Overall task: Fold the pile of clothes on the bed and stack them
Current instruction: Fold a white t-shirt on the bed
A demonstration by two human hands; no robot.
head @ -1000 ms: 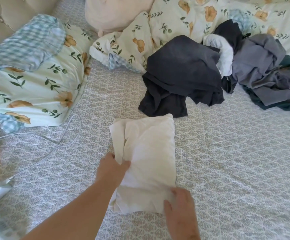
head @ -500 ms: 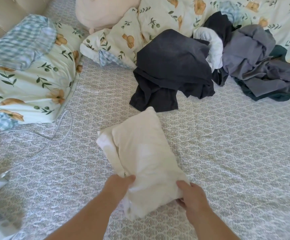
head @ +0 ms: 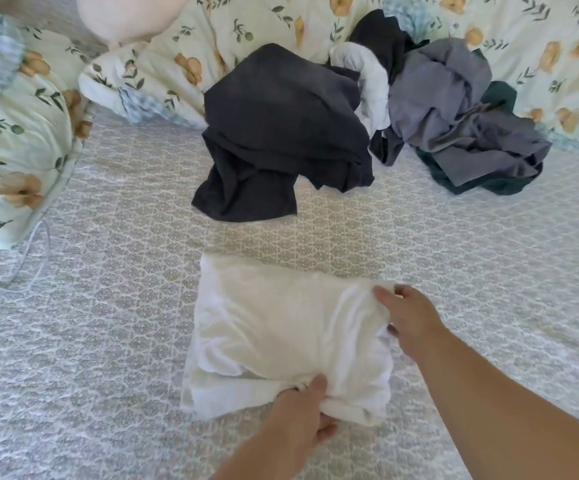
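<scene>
- Head view, my hands first: my left hand (head: 302, 414) sits at the near edge of the white folded garment (head: 281, 334), thumb on top and fingers curled under the fabric, so it pinches that edge. My right hand (head: 409, 323) is at the garment's right end, fingers bent into the cloth at the far right corner; it grips there, though I cannot see how deep the fingertips go.
- Head view, what has changed: a second ago the white bundle lay lengthwise away from me, with my left hand on its left side and my right hand at its near corner. Half a second ago it sat at a slant. Now its long side runs across in front of me, so I have turned it about a quarter turn, and both hands have shifted along its edges.
- Head view, where it lies: flat on the patterned bedspread (head: 108, 341), near me, well apart from the unfolded pile beyond, namely a dark charcoal garment (head: 281, 133), a grey garment (head: 454, 109), a white piece (head: 371, 77) between them, and a dark green one (head: 499, 178) underneath.
- Meaning for the task, as I judge it: this piece looks nearly folded, perhaps one more fold or a tidy-up, and it would start the stack. Most of the pile is not yet folded.
- Floral pillows (head: 14, 150) and a white cable (head: 35, 258) lie to my left.
</scene>
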